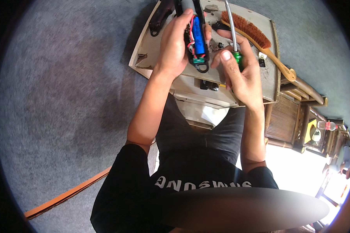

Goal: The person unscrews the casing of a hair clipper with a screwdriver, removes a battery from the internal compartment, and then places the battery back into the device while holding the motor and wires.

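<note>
My left hand [174,50] is closed round an opened dark handheld device [191,46], which shows a blue cylindrical cell [198,35], red and white wires and a small green board at its looped lower end. Just to the right, my right hand [241,73] holds a screwdriver with a translucent green handle [237,56], its long steel shaft [230,19] pointing away from me. Both hands are over a worn pale tabletop [147,58], where small dark scraps lie, partly hidden behind my fingers.
A wooden brush with brown bristles [249,31] lies at the table's right, a dark casing piece [159,15] at back left. Small black items [210,84] sit on a lower ledge. Bamboo furniture [284,116] with a plastic bottle [326,126] stands right; an orange strip [66,192] lies lower left.
</note>
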Tool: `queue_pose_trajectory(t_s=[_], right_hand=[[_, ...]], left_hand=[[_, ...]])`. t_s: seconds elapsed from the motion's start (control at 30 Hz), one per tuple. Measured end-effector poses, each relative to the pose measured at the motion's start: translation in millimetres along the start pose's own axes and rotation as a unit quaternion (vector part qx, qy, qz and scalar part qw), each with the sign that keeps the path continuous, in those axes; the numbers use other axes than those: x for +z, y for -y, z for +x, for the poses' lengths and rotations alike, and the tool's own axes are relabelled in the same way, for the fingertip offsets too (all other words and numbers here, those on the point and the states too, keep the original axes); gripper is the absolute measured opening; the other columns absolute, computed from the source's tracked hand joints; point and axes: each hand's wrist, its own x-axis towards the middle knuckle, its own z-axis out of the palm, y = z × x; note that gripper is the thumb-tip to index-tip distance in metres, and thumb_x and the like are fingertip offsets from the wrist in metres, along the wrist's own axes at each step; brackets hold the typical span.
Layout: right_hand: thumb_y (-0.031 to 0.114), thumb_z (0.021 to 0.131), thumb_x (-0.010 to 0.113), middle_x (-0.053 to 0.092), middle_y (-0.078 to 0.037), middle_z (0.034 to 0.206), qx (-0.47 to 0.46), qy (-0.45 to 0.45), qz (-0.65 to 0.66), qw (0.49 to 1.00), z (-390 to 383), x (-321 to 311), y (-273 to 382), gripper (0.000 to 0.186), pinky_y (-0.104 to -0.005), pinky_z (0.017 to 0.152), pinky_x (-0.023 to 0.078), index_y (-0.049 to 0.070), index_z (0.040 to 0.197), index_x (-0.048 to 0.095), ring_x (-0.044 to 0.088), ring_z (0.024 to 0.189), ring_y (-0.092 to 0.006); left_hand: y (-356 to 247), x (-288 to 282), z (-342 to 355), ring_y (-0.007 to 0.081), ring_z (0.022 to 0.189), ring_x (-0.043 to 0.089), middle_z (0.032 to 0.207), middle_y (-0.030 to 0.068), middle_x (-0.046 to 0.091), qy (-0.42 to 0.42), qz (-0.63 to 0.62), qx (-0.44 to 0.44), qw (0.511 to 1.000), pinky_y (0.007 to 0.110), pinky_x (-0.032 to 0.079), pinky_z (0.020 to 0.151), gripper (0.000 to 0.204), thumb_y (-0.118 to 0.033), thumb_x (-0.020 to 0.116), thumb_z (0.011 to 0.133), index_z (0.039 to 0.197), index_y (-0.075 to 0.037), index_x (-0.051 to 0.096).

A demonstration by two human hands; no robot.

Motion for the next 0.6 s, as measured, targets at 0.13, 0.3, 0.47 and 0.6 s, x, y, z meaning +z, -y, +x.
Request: queue_pose_trajectory(t_s=[0.13,0.3,0.47,0.6], right_hand=[[0.033,0.106,0.071,0.061,0.003,0.071,0.06,-0.012,0.014,0.998,-1,2,3,0.047,-0.0227,0.054,0.036,0.005,0.142,0.059,0.046,0.054,-0.0034],[0.027,0.105,0.072,0.054,0.007,0.068,0.066,0.003,-0.077,0.995,0,4,2,0.039,-0.0234,0.058,0.035,0.006,0.137,0.064,0.045,0.064,-0.0032],[0.02,0.104,0.07,0.055,0.006,0.071,0.068,0.019,-0.108,0.992,-2,2,2,0.035,-0.0237,0.062,0.037,0.004,0.134,0.062,0.046,0.068,-0.0044],[0.018,0.105,0.067,0.059,0.003,0.075,0.056,0.003,-0.043,0.997,-3,4,-3,0.033,-0.0243,0.064,0.039,0.003,0.132,0.058,0.049,0.07,-0.0054]], left_hand=[[-1,-22,1,0.0162,0.063,0.061,0.079,0.0076,0.062,0.05,-0.129,-0.069,0.988,0.028,0.048,0.051,0.062,-0.052,0.041,0.109,0.135,0.002,0.059],[3,-26,-4,0.0189,0.057,0.062,0.079,0.0085,0.062,0.048,-0.127,-0.068,0.988,0.028,0.051,0.047,0.066,-0.055,0.04,0.108,0.137,0.002,0.058],[6,-18,-9,0.0159,0.054,0.062,0.079,0.0076,0.064,0.033,-0.053,-0.052,0.997,0.027,0.052,0.048,0.069,-0.057,0.036,0.108,0.143,-0.001,0.057],[11,-18,-11,0.0121,0.053,0.06,0.077,0.0059,0.063,-0.003,-0.002,-0.05,0.999,0.026,0.051,0.049,0.069,-0.058,0.033,0.109,0.145,-0.004,0.058]])
